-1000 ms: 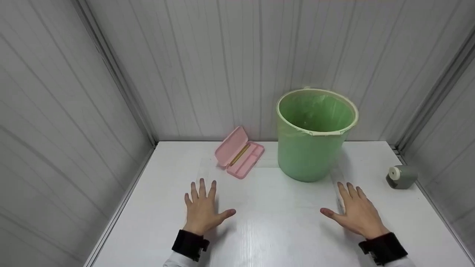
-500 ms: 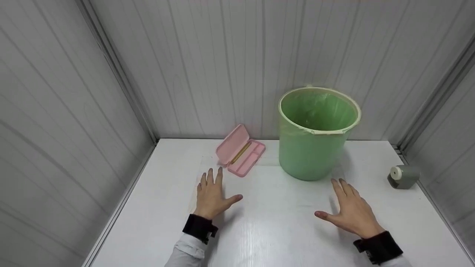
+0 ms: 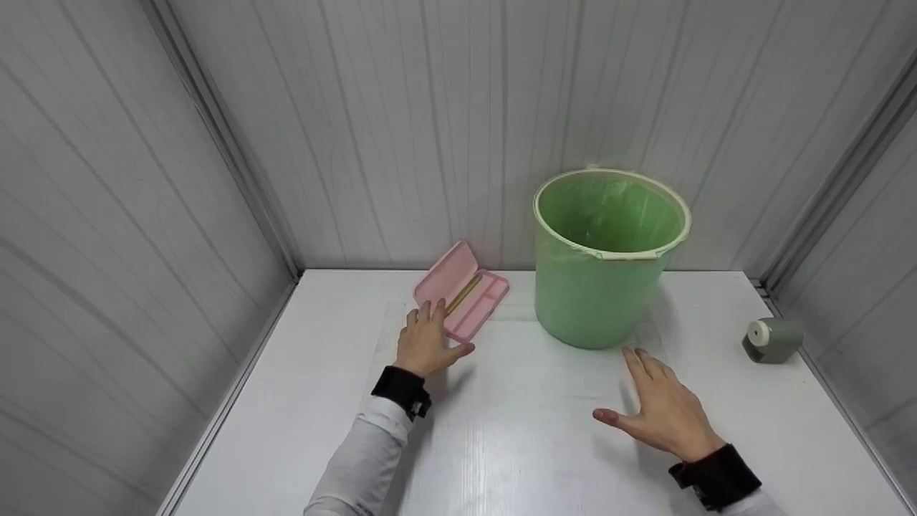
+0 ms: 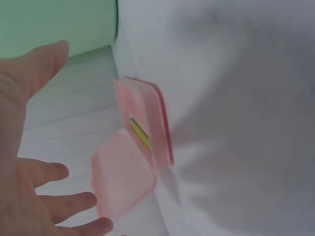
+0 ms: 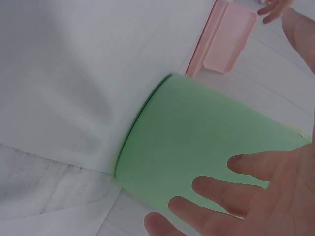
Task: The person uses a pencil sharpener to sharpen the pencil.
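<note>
My left hand (image 3: 424,349) hovers with spread fingers just in front of a pink pencil case (image 3: 478,315), its fingertips overlapping the case's near corner in the head view. The left wrist view shows a gap between that hand and the case. The case's lid (image 4: 123,172) stands raised, and a yellow pencil (image 4: 140,133) lies inside along the hinge side. My right hand (image 3: 666,412) is held above the table, fingers extended and thumb out, holding nothing. Ahead of it stands a green bin (image 3: 602,301) with a liner in it, also filling much of the right wrist view.
At the table's right edge sits a grey-green device with a white knob (image 3: 775,340), perhaps a pencil sharpener. Grey panel walls (image 3: 387,129) enclose the white table (image 3: 516,444) at the back and both sides.
My left hand has moved forward and to the right, up to the pencil case. My right hand has shifted slightly left. The case and bin have stayed in place.
</note>
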`<state>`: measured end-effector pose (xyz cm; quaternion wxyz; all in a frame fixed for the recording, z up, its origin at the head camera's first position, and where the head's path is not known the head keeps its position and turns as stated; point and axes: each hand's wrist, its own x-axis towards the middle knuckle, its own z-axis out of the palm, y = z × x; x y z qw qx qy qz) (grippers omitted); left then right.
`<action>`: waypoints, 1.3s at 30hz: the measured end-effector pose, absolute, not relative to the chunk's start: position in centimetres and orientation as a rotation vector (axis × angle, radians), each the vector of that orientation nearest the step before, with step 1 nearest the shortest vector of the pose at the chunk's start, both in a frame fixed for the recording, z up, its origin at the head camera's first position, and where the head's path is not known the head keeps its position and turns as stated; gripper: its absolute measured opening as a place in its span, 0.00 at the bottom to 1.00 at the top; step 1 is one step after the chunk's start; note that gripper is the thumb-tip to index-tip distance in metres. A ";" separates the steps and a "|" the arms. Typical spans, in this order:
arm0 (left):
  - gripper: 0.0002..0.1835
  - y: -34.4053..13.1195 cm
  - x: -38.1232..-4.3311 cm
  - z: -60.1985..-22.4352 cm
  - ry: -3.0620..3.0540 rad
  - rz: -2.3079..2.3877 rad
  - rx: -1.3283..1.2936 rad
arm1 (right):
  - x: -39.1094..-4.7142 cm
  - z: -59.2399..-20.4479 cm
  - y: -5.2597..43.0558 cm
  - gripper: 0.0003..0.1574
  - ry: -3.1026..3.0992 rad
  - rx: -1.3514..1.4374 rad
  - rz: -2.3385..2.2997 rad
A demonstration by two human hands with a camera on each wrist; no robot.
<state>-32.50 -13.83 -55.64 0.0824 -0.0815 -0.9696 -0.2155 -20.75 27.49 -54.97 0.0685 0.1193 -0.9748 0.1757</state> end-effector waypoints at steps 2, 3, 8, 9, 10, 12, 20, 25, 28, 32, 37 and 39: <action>0.58 -13.8 -33.5 -55.8 -2.912 -0.652 -0.232 | -20.8 -55.2 27.2 0.78 -2.940 0.362 0.528; 0.57 -13.8 -33.9 -55.9 -2.917 -0.665 -0.229 | -20.7 -55.3 27.1 0.77 -2.942 0.364 0.528; 0.51 -13.2 -35.3 -56.3 -2.915 -0.743 -0.253 | -20.8 -55.8 26.5 0.77 -2.936 0.387 0.528; 0.50 -13.0 -35.5 -56.4 -2.906 -0.748 -0.263 | -20.8 -55.8 26.3 0.78 -2.932 0.389 0.528; 0.49 -12.8 -35.8 -56.6 -2.900 -0.750 -0.272 | -20.8 -55.9 26.3 0.77 -2.929 0.391 0.531; 0.48 -12.2 -36.3 -57.0 -2.885 -0.748 -0.287 | -20.8 -56.0 26.1 0.77 -2.927 0.387 0.534; 0.44 -10.4 -37.9 -58.8 -2.926 -0.681 -0.259 | -20.3 -56.4 26.1 0.77 -2.955 0.384 0.532; 0.35 -10.3 -38.4 -60.1 -2.887 -0.631 -0.309 | -20.2 -56.4 26.5 0.76 -2.952 0.394 0.525; 0.30 -10.5 -38.6 -60.9 -2.858 -0.563 -0.306 | -20.2 -56.5 26.6 0.76 -2.968 0.392 0.524; 0.29 -10.4 -38.6 -61.0 -2.888 -0.486 -0.232 | -20.0 -56.6 26.5 0.75 -3.004 0.378 0.533; 0.22 -9.9 -38.4 -60.6 -2.930 -0.475 -0.171 | -19.9 -56.7 26.0 0.71 -3.024 0.382 0.544; 0.19 -9.7 -38.4 -60.6 -2.928 -0.483 -0.154 | -19.9 -56.7 25.8 0.69 -3.018 0.400 0.546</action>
